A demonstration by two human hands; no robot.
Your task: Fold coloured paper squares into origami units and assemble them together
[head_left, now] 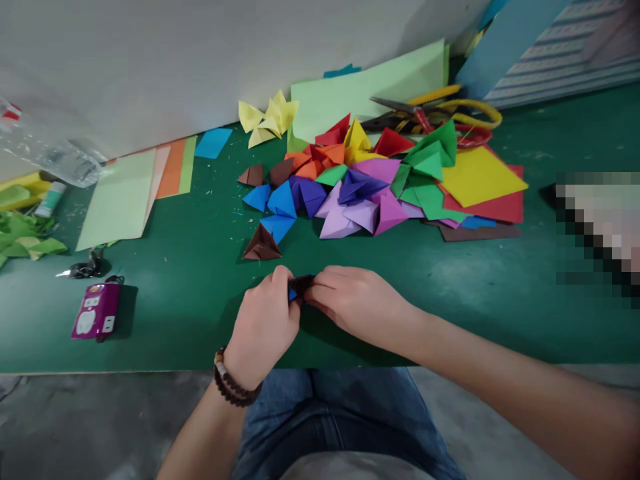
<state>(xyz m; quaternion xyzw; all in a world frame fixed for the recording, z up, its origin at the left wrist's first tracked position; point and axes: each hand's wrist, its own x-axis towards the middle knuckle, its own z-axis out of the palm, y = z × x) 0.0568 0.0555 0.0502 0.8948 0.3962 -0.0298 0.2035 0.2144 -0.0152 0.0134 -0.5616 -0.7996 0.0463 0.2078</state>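
My left hand (265, 317), with a beaded bracelet at the wrist, pinches a small dark and blue folded paper piece (301, 286) near the table's front edge. From the other side my right hand (353, 298) grips the same piece, its fingers closed and partly covering it. Just beyond my hands stands a brown folded piece (261, 244). Blue folded pieces (281, 200) lie behind that one. Further right spreads a heap of folded paper in purple (345, 215), orange, red, yellow and green (430, 163).
Scissors (425, 117) lie at the back beside a pale green sheet (370, 83). Flat sheets (120, 197), a plastic bottle (55, 150), a glue stick (50, 199) and a purple box-like object (97, 310) are on the left. A blurred pixelated object (607, 227) is at right.
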